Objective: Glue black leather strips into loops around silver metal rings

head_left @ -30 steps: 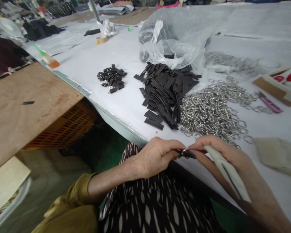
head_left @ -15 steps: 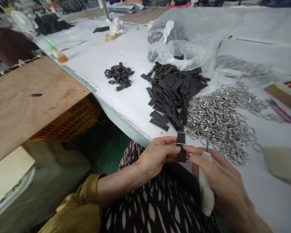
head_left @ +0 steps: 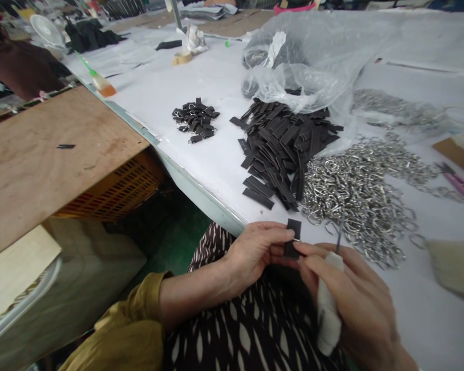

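My left hand (head_left: 249, 252) is closed near the table's front edge, pinching a short black strip (head_left: 294, 225) between thumb and fingers. A small metal ring (head_left: 296, 240) sits across the strip's middle, partly covered by my fingertips. The fingertips of my right hand (head_left: 361, 293) touch the strip's lower right side. Tucked in that same hand is a thin-shafted tool with a white wrapped handle (head_left: 328, 317), its metal shaft pointing up. Just beyond my hands lie a heap of loose black strips (head_left: 280, 141) and a pile of silver metal rings (head_left: 355, 190).
A small pile of black strips fitted with rings (head_left: 196, 119) lies further left. Behind the heap is a clear plastic bag (head_left: 313, 82). At right are pink-handled scissors (head_left: 462, 186) and a beige pad (head_left: 454, 265). A wooden board (head_left: 62, 170) extends on the left.
The black strip has tilted slightly, and my left thumb has shifted up towards the ring. Both hands stay together on the strip. The whole view has shifted a little.
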Available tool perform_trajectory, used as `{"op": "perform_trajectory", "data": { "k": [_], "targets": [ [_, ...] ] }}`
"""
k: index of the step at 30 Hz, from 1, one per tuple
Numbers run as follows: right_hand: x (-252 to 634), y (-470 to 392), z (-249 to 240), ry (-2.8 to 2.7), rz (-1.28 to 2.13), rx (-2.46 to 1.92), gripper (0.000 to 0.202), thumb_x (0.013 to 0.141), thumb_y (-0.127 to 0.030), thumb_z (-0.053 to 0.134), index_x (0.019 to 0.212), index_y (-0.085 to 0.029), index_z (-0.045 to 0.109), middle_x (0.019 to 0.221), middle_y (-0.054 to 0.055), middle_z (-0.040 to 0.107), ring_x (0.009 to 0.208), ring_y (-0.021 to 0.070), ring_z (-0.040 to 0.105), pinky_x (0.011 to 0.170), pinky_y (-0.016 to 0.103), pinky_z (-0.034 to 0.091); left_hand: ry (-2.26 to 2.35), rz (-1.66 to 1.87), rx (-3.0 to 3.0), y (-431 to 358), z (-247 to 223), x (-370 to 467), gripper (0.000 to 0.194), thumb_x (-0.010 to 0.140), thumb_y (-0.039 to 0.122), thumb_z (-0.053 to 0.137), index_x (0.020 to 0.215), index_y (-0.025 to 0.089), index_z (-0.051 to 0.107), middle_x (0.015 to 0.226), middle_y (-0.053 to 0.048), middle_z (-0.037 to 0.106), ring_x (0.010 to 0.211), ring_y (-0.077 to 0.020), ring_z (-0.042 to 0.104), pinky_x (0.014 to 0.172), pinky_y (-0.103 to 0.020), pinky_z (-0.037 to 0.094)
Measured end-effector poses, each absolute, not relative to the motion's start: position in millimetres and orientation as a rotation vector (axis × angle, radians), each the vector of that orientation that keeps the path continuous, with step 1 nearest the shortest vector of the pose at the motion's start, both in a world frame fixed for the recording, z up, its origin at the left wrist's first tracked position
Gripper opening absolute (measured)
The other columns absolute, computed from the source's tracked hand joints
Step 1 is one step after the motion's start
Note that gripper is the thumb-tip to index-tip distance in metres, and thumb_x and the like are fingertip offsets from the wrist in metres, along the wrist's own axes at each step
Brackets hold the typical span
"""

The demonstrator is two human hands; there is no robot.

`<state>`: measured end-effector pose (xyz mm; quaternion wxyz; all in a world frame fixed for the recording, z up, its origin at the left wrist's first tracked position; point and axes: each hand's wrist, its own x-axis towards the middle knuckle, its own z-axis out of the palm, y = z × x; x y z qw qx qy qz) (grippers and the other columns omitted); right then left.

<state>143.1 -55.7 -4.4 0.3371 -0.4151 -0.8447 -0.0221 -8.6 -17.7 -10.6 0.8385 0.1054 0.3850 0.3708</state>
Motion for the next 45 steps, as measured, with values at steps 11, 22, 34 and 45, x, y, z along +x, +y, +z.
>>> {"op": "perform_trajectory", "data": {
  "k": [11, 22, 34, 45],
  "targets": [
    [125.5, -58.8, 2.8, -1.634, 0.276, -1.615, 0.017, 0.082, -0.033, 0.06, 0.095, -0.025, 0.055, 0.09, 0.002, 0.063, 0.078, 0.0148, 0.06, 0.059, 0.023, 0.047, 0.778, 0.985, 0.395, -31.4, -11.2, 1.9, 0.016, 0.074, 0.024, 0.066, 0.08, 0.009, 0.067, 0.063, -0.005, 0.067, 0.057, -0.0136, 0.064, 0.064, -0.026, 0.051],
    [129.2, -58.1, 9.9, -1.547, 0.571, -1.617, 0.019, 0.081, -0.037, 0.06, 0.091, -0.023, 0.054, 0.085, 0.002, 0.063, 0.071, 0.0149, 0.061, 0.054, 0.022, 0.048, 0.825, 1.018, 0.62, -35.9, -6.0, -0.1, 0.019, 0.072, 0.018, 0.068, 0.09, 0.012, 0.071, 0.08, -0.006, 0.069, 0.072, -0.0141, 0.062, 0.079, -0.03, 0.049],
    [137.7, -53.3, 12.7, -1.558, 0.698, -1.553, 0.022, 0.08, -0.039, 0.06, 0.095, -0.023, 0.054, 0.092, 0.004, 0.064, 0.077, 0.017, 0.064, 0.054, 0.022, 0.051, 0.892, 0.949, 0.668, -36.2, -3.3, 0.1, 0.018, 0.076, 0.021, 0.063, 0.088, 0.01, 0.072, 0.074, -0.006, 0.067, 0.067, -0.0133, 0.061, 0.075, -0.028, 0.049],
    [141.3, -45.6, 15.8, -1.607, 0.689, -1.553, 0.015, 0.078, -0.031, 0.063, 0.087, -0.023, 0.054, 0.081, 0.0, 0.063, 0.069, 0.0137, 0.061, 0.053, 0.022, 0.048, 0.954, 0.868, 0.878, -35.1, -5.4, -2.9, 0.019, 0.081, 0.022, 0.056, 0.088, 0.014, 0.072, 0.068, -0.002, 0.061, 0.064, -0.011, 0.055, 0.067, -0.022, 0.046]
  ]
}}
